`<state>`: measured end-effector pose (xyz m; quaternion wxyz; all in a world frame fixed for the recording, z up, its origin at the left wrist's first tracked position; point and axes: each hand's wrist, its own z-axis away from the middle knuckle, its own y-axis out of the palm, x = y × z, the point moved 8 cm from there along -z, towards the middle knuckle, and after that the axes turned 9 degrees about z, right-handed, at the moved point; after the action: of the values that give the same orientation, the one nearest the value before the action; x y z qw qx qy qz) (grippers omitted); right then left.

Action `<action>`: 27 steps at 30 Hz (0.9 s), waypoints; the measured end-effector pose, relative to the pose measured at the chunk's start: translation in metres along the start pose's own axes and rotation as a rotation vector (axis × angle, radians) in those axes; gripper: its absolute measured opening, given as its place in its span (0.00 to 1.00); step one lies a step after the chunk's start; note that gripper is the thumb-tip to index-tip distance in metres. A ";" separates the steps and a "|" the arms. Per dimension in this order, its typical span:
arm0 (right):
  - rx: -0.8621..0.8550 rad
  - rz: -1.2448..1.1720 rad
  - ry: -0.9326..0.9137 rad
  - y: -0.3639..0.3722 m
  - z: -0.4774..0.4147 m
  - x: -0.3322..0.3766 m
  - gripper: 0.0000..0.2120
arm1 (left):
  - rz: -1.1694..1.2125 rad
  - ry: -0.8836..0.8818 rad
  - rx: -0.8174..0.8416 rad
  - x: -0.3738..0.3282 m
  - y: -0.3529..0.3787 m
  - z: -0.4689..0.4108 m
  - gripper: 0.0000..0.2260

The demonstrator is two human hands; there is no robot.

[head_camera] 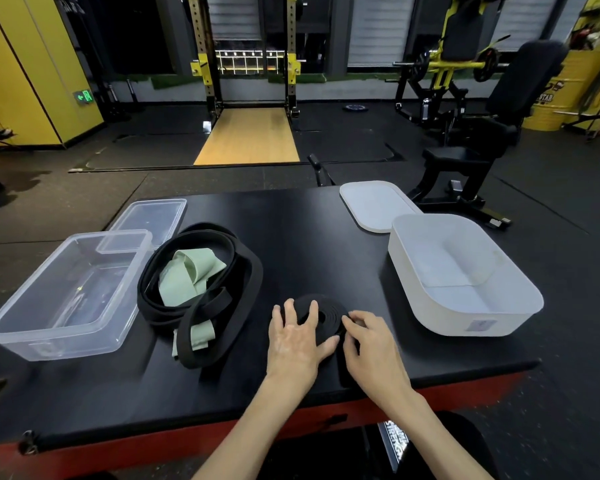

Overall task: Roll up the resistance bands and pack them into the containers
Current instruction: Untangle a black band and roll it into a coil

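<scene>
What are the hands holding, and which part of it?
The rolled black band: the right hand pinches the coil's outer edge on the right, while the left hand presses flat on its left side.

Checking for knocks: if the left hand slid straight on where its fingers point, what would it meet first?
The rolled black band, which the left hand rests on. Past that coil the line looks free: only bare table to its far edge, as far as depth shows.

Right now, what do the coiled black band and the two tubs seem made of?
Coiled black band: probably matte rubber, dull and flexing into tight turns. Left tub: clear glossy plastic, table showing through. Right tub: frosted white plastic, apparently, smooth-walled.
</scene>
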<state>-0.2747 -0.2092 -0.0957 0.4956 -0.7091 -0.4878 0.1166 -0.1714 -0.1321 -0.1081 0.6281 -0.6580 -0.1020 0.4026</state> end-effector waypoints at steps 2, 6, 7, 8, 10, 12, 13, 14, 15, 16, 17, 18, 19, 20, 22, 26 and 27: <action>0.012 0.027 -0.024 0.003 0.004 0.005 0.15 | -0.011 -0.029 -0.031 -0.004 0.000 0.002 0.32; 0.043 0.025 -0.029 0.006 0.006 0.004 0.16 | 0.151 0.033 0.035 0.001 0.002 0.003 0.35; 0.050 0.034 -0.029 0.006 0.004 0.004 0.15 | 0.217 0.051 0.066 0.004 -0.002 0.002 0.35; 0.058 0.045 -0.028 0.005 0.003 0.005 0.15 | 0.265 0.070 0.082 0.009 -0.008 0.000 0.35; 0.057 0.067 -0.018 -0.001 -0.001 0.010 0.10 | 0.277 0.103 0.027 0.019 -0.029 -0.005 0.28; 0.078 0.139 -0.005 -0.008 -0.008 0.020 0.07 | 0.254 0.118 -0.085 0.027 -0.050 -0.008 0.19; 0.128 0.178 0.015 -0.009 -0.012 0.024 0.11 | 0.255 0.106 -0.116 0.031 -0.054 -0.009 0.17; 0.183 0.218 0.042 -0.010 -0.018 0.028 0.16 | 0.266 0.085 -0.134 0.034 -0.056 -0.010 0.16; 0.256 0.267 0.066 -0.009 -0.023 0.032 0.19 | 0.286 0.061 -0.144 0.036 -0.055 -0.010 0.16; 0.312 0.311 0.081 -0.009 -0.028 0.036 0.19 | 0.309 0.044 -0.158 0.037 -0.053 -0.010 0.17; 0.336 0.339 0.097 -0.011 -0.033 0.040 0.18 | 0.327 0.033 -0.177 0.037 -0.052 -0.011 0.17; 0.356 0.342 0.121 -0.012 -0.037 0.044 0.14 | 0.341 0.023 -0.196 0.038 -0.051 -0.010 0.17; 0.375 0.345 0.141 -0.013 -0.041 0.047 0.11 | 0.357 0.013 -0.216 0.039 -0.050 -0.010 0.16; 0.394 0.356 0.158 -0.012 -0.045 0.049 0.08 | 0.369 0.002 -0.227 0.041 -0.049 -0.009 0.17; 0.453 0.378 0.195 -0.007 -0.054 0.046 0.09 | 0.385 -0.001 -0.243 0.043 -0.050 -0.009 0.18; 0.554 0.353 0.249 0.005 -0.072 0.041 0.07 | 0.364 0.015 -0.255 0.041 -0.051 -0.011 0.15; 0.573 0.352 0.252 0.008 -0.076 0.040 0.10 | 0.351 0.023 -0.255 0.040 -0.050 -0.012 0.16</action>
<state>-0.2006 -0.2215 -0.0532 0.7028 -0.6234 -0.2407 0.2437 -0.1189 -0.1057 -0.0801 0.4610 -0.7446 -0.0288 0.4819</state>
